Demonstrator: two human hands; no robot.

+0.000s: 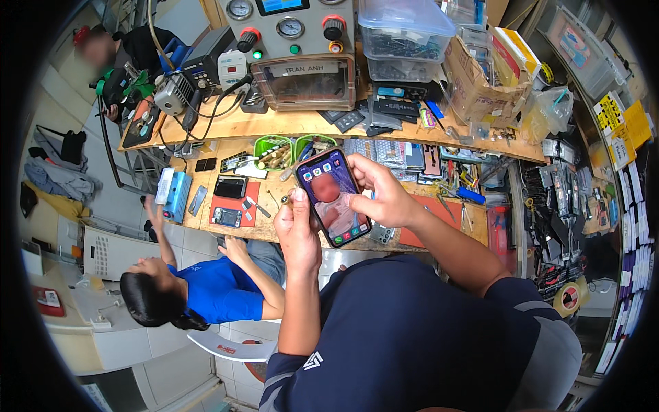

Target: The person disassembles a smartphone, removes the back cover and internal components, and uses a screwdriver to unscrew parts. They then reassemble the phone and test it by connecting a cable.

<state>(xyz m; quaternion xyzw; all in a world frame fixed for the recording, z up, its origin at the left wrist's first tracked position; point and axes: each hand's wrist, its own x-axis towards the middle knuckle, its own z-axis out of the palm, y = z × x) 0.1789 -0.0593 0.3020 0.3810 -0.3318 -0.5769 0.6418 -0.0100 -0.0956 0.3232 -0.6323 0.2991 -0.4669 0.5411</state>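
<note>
A smartphone (342,224) with a lit screen is held up in front of me, above the near edge of the workbench. The screen shows app icons over a photo wallpaper. My left hand (299,237) grips its left edge, thumb along the side and the other fingers mostly hidden. A small brass-coloured round piece shows beside that thumb; whether I hold it is unclear. From the right, my right hand (386,196) closes on the phone's other edge, its thumb over the screen and its remaining fingers partly behind the phone.
A wooden workbench (199,221) carries red mats, opened phones and green trays (263,145) of tools. On the shelf above stand a grey machine with gauges (302,42) and plastic boxes (405,38). A co-worker in a blue shirt (223,292) sits close on my left.
</note>
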